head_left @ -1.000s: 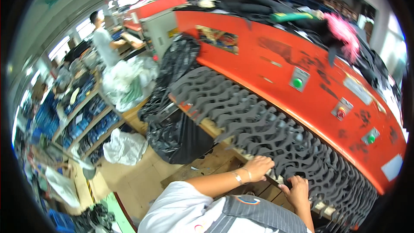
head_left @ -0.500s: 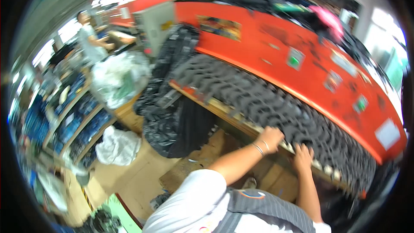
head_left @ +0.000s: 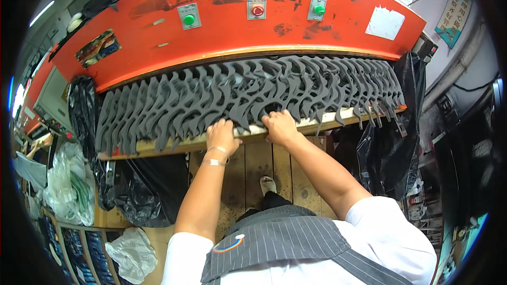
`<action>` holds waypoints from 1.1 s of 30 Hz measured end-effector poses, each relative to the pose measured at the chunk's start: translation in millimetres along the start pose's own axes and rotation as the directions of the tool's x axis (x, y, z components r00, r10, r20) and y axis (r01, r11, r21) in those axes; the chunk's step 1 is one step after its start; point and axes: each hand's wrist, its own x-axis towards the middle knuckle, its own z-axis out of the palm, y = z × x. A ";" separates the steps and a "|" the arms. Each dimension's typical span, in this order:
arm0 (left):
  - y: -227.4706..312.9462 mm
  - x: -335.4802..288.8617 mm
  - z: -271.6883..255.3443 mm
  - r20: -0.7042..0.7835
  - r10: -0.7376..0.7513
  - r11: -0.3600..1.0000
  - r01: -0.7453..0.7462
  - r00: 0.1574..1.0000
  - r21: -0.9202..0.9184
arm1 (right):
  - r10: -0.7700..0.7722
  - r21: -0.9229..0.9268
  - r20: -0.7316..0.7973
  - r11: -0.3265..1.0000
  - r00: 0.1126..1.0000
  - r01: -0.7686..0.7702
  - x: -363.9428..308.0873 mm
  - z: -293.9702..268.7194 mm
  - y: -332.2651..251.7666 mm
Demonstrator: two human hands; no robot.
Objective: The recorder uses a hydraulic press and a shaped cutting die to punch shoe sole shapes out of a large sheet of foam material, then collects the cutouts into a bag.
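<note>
A dark grey sheet [head_left: 240,110], cut into wavy, scalloped strips with gaps between, lies across the pale bed [head_left: 198,140] of a red machine [head_left: 222,31]. Loose strip ends hang over the front edge. At the middle of that edge, my left hand [head_left: 222,136] has its fingers curled over the sheet. Just to its right, my right hand [head_left: 282,126] grips the same edge, fingers bent onto the grey strips. Both palms face down, and the fingertips are partly hidden among the strips.
Green buttons [head_left: 189,19] and a red one [head_left: 257,11] sit on the machine's front. Black plastic hangs at the left [head_left: 84,111] and right [head_left: 377,153] ends of the bed. Clear bags [head_left: 68,184] and a white sack [head_left: 134,256] stand at lower left. Wooden boards [head_left: 259,163] lie underfoot.
The view has swung right, so the machine now lies straight ahead and the person at the left has left the picture. Both hands remain at the bed's front edge.
</note>
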 end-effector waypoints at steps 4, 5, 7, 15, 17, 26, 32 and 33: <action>10.5 65.3 -33.4 0.319 0.178 0.983 -0.154 0.931 -0.099 | -0.086 0.260 0.255 0.965 0.963 0.018 27.7 -35.0 61.3; 5.7 86.1 -51.9 0.422 0.243 0.968 -0.191 0.873 -0.163 | -0.171 0.409 0.338 0.912 0.926 0.019 42.9 -52.7 78.7; 2.1 139.5 -83.3 0.560 0.170 0.970 -0.037 0.811 -0.241 | -0.218 0.794 0.486 0.516 0.847 -0.323 96.1 -92.0 116.8; 102.9 374.1 53.0 -0.206 0.364 0.861 -0.412 0.909 -0.297 | 0.333 0.159 0.255 0.912 0.908 -0.379 306.9 -12.9 286.4; 100.8 415.6 88.3 -0.233 0.431 0.881 -0.462 0.872 -0.102 | 0.196 0.062 0.458 0.966 0.867 -0.251 335.2 -17.3 301.8; 136.3 476.6 74.5 -0.324 0.586 0.691 -0.667 0.743 -0.278 | 0.126 0.144 0.542 0.960 0.831 -0.240 379.7 18.6 366.7; 115.6 465.0 94.9 -0.108 0.530 0.783 -0.534 0.841 -0.318 | -0.034 0.805 -0.131 0.580 0.991 0.127 324.7 56.5 411.3; 104.1 463.8 102.7 -0.080 0.531 0.821 -0.536 0.843 -0.197 | 0.189 0.916 -0.157 0.394 0.969 0.072 313.8 53.7 402.1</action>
